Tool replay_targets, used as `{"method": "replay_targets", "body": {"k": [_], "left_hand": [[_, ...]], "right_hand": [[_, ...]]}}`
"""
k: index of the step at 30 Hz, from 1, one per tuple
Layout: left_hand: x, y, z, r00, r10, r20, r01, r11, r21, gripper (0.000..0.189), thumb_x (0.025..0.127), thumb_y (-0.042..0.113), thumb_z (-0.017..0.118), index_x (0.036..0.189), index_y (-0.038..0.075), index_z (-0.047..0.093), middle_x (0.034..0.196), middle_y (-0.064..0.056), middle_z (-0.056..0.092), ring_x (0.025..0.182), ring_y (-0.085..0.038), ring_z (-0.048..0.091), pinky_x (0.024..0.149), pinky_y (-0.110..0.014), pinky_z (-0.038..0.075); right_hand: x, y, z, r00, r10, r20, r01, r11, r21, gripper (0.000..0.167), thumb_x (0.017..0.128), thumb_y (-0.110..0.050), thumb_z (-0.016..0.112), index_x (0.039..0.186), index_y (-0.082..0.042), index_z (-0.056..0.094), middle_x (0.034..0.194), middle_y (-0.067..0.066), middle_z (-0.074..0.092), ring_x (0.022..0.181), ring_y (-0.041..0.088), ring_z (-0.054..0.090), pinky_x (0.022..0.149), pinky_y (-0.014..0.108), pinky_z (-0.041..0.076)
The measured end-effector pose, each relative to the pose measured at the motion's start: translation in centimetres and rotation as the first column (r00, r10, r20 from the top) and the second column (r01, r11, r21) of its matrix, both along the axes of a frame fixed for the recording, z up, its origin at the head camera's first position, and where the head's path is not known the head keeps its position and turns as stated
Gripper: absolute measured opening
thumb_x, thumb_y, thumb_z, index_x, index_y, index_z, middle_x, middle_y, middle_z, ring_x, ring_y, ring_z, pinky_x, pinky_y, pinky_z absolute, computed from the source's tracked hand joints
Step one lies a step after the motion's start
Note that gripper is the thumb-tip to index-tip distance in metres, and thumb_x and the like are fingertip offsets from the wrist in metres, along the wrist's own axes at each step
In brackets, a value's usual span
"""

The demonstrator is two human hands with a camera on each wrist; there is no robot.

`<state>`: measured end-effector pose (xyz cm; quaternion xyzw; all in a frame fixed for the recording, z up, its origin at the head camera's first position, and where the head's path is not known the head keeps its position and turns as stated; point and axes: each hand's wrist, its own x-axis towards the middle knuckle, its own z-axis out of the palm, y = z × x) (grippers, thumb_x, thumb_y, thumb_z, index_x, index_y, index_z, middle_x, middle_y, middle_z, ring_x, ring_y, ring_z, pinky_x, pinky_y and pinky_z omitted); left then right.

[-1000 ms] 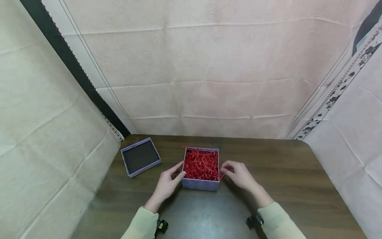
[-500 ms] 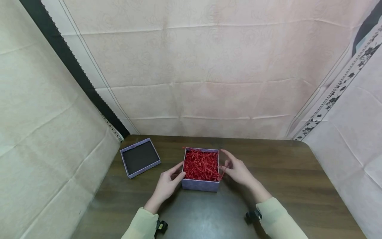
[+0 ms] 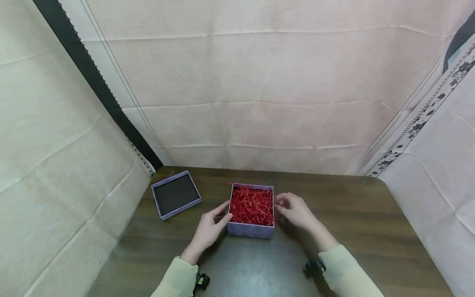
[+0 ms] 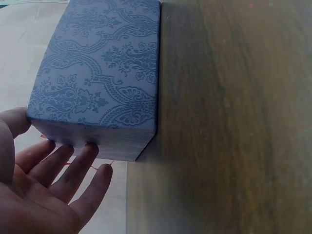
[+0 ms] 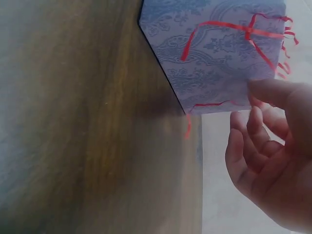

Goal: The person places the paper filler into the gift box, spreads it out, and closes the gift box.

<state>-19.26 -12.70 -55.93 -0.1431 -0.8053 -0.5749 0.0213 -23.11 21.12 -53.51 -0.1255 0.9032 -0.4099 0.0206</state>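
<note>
A lavender box [image 3: 250,229] with a damask pattern stands on the table, filled with red shredded paper [image 3: 252,206]. My left hand [image 3: 208,227] rests at its left side. In the left wrist view, the fingers are extended with their tips against the box wall [image 4: 97,73], and the thumb is at the rim. To the right of the box is my right hand [image 3: 297,211], fingers curled. It pinches a thin red paper shred [image 5: 209,104] between thumb and forefinger, partly hidden. Other red strands [image 5: 219,23] hang over the patterned wall in the right wrist view.
The box's lid [image 3: 176,194] lies at the back left of the brown wooden table [image 3: 334,194], dark inside facing up. Pale cloth [image 3: 259,82] hangs behind the table and on both sides.
My right forefinger was lifted away half a second ago and is now bent back toward the thumb. Strands at the box's right edge have shifted. The left hand stays on the box.
</note>
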Motion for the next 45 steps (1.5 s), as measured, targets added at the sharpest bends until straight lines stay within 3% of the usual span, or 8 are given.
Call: {"method": "replay_targets", "body": {"k": [3,11,14,18,21,27,37,45], "left_hand": [[-0.1,0.0,0.0,1.000,0.000,-0.004,0.000,1.000,-0.011,0.047,0.105,0.023,0.073,0.150,0.014,0.064,0.132,-0.006,0.074,0.116,-0.023,0.072,0.098,-0.045,0.058],[-0.1,0.1,0.1,1.000,0.018,-0.008,-0.018,0.999,-0.044,0.048,0.105,0.025,0.073,0.151,0.013,0.064,0.130,-0.006,0.075,0.116,-0.022,0.072,0.099,-0.043,0.058],[0.0,0.2,0.1,1.000,0.018,-0.006,-0.018,0.998,-0.052,0.048,0.105,0.025,0.072,0.151,0.013,0.064,0.131,-0.007,0.075,0.116,-0.022,0.072,0.099,-0.043,0.058],[0.0,0.2,0.2,1.000,0.021,-0.002,-0.021,0.998,-0.061,0.049,0.105,0.027,0.072,0.151,0.013,0.063,0.132,-0.008,0.074,0.117,-0.023,0.072,0.099,-0.046,0.058],[0.0,0.2,0.1,1.000,0.022,-0.002,-0.022,0.998,-0.065,0.049,0.105,0.028,0.072,0.151,0.013,0.063,0.133,-0.008,0.074,0.117,-0.024,0.072,0.099,-0.047,0.058],[0.0,0.2,0.1,1.000,0.021,-0.003,-0.021,0.998,-0.064,0.049,0.106,0.028,0.072,0.152,0.014,0.063,0.133,-0.008,0.073,0.117,-0.024,0.072,0.099,-0.046,0.058],[0.0,0.2,0.2,1.000,0.018,0.002,-0.018,0.998,-0.059,0.049,0.105,0.027,0.072,0.151,0.013,0.063,0.132,-0.008,0.074,0.117,-0.023,0.071,0.098,-0.045,0.058],[0.0,0.2,0.1,1.000,0.015,-0.001,-0.015,0.998,-0.053,0.048,0.106,0.027,0.072,0.151,0.012,0.063,0.132,-0.009,0.074,0.117,-0.024,0.071,0.099,-0.049,0.057]], "right_hand": [[0.9,0.4,0.1,0.998,0.051,-0.030,-0.051,0.999,-0.002,0.021,0.099,-0.001,0.070,0.117,-0.012,0.074,0.109,0.000,0.068,0.101,0.019,0.066,0.091,0.046,0.057],[3.4,1.6,-0.3,0.973,0.232,0.004,-0.232,0.971,-0.065,0.041,0.092,0.006,0.071,0.128,-0.013,0.068,0.123,0.002,0.068,0.113,0.024,0.068,0.096,0.047,0.058],[4.1,1.7,-0.5,0.968,0.249,0.006,-0.248,0.967,-0.060,0.038,0.093,-0.006,0.078,0.129,-0.016,0.067,0.122,0.000,0.069,0.115,0.026,0.068,0.098,0.051,0.057],[4.5,1.4,-0.5,0.977,0.211,0.019,-0.210,0.977,-0.036,0.041,0.091,-0.033,0.088,0.125,-0.019,0.070,0.117,-0.007,0.071,0.111,0.023,0.069,0.096,0.052,0.057],[4.6,1.0,-0.5,0.984,0.178,0.022,-0.178,0.984,-0.003,0.036,0.089,-0.042,0.089,0.117,-0.022,0.075,0.108,-0.012,0.073,0.105,0.015,0.070,0.094,0.048,0.058],[4.7,0.8,0.0,0.981,0.192,-0.007,-0.191,0.981,0.033,0.003,0.100,-0.030,0.080,0.099,-0.027,0.080,0.093,-0.019,0.073,0.092,0.005,0.069,0.086,0.037,0.059],[4.2,0.7,3.4,0.968,0.247,-0.037,-0.246,0.969,0.034,0.005,0.101,-0.030,0.078,0.098,-0.027,0.080,0.091,-0.019,0.073,0.086,0.007,0.067,0.078,0.032,0.056],[2.4,-1.2,6.2,0.941,0.333,-0.061,-0.329,0.942,0.067,0.004,0.101,-0.030,0.078,0.100,-0.027,0.081,0.092,-0.017,0.075,0.084,0.008,0.068,0.076,0.031,0.058]]}}
